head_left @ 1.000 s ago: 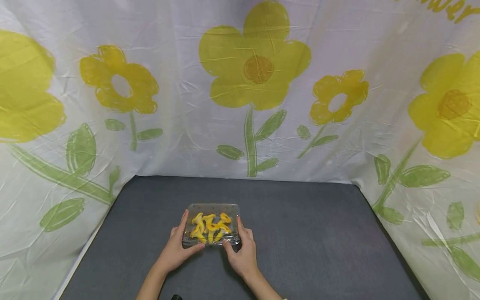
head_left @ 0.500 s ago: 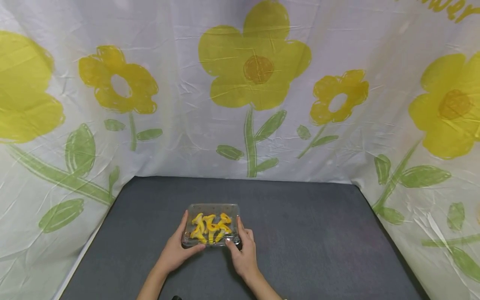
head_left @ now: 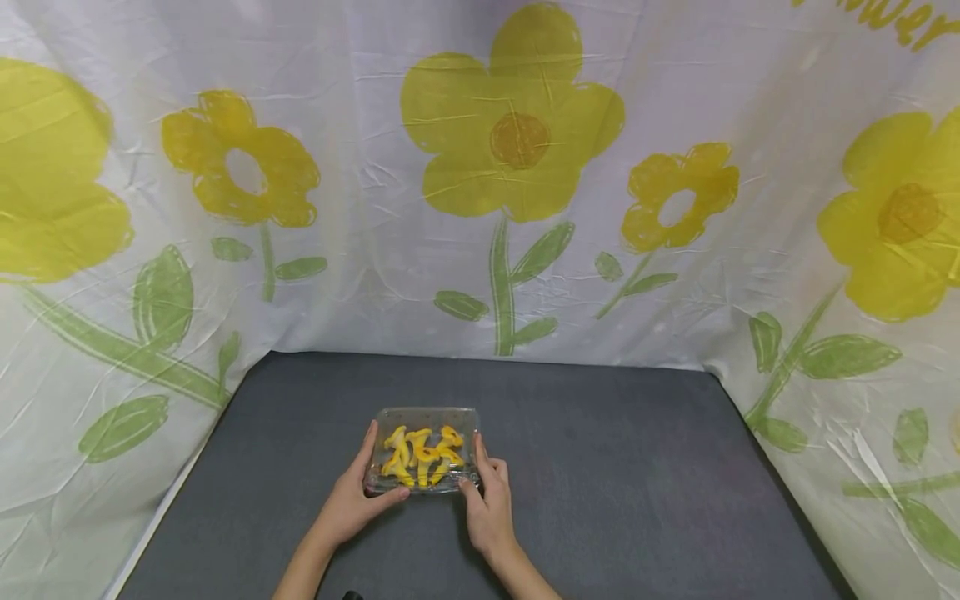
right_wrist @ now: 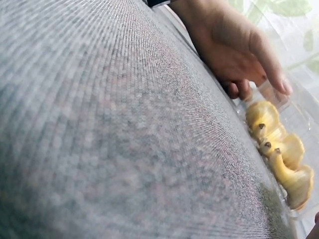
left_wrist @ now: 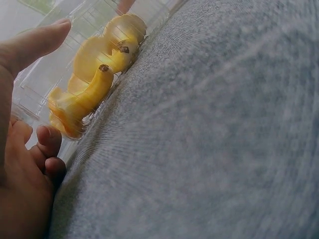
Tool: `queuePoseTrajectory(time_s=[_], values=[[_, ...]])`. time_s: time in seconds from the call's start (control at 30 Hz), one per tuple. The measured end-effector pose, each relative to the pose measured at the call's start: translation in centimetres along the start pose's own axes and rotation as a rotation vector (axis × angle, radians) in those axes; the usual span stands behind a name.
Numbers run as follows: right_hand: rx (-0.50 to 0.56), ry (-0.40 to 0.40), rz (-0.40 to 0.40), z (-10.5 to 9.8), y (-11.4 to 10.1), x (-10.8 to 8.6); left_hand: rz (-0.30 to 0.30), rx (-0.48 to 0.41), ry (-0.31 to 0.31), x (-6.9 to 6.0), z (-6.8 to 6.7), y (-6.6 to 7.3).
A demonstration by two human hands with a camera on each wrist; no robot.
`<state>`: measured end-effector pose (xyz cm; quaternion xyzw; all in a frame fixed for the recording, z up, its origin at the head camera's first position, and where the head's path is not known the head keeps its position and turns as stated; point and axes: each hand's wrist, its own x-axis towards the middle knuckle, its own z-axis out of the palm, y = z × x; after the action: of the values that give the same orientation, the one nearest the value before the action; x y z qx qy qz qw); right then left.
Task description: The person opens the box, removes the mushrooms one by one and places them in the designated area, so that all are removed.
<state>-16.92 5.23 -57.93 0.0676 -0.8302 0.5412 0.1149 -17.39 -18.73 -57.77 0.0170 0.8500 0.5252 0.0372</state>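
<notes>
A clear plastic box (head_left: 427, 416) lies flat on the dark table, with several yellow mushrooms (head_left: 424, 455) inside it. Both hands hold the box from its two sides. My left hand (head_left: 348, 493) has its fingers along the left side and its thumb at the front left edge. On the right side lie the fingers of my right hand (head_left: 489, 505), its thumb at the front right corner. Seen in the left wrist view, the mushrooms (left_wrist: 92, 94) show through the clear wall, near curled fingers of the left hand. Whether the lid is latched cannot be made out.
Dark grey cloth covers the table (head_left: 637, 483). A white curtain (head_left: 360, 275) with printed yellow flowers hangs behind the table and along both sides. A small black object (head_left: 352, 595) shows at the bottom edge of the head view, between the forearms.
The right thumb has slid to the right along the front edge of the box, toward its right corner. The left hand and the box stay nearly where they were.
</notes>
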Motion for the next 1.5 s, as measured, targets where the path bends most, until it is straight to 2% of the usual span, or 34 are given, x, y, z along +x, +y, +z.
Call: queuePoseTrajectory(time_s=[0.3,0.6,0.87,1.1,1.23,1.5], values=[[0.005,-0.028,0.034,-0.04,-0.37,0.19,0.041,0.013,0.005,0.18,0.13,-0.37],[0.014,-0.048,0.053,-0.16,-0.28,0.16,0.054,0.024,-0.006,0.24,0.25,-0.06],[0.048,-0.008,0.064,-0.08,-0.18,0.0,0.052,-0.002,-0.002,0.09,0.34,-0.25],[0.019,0.022,0.0,-0.29,0.08,0.27,0.049,-0.006,-0.005,0.21,0.27,-0.07],[-0.007,-0.008,-0.016,-0.52,0.21,0.32,0.049,-0.001,0.003,0.27,0.2,-0.16],[-0.119,-0.038,-0.107,-1.01,0.61,0.04,0.055,0.002,0.013,0.19,0.26,-0.23]])
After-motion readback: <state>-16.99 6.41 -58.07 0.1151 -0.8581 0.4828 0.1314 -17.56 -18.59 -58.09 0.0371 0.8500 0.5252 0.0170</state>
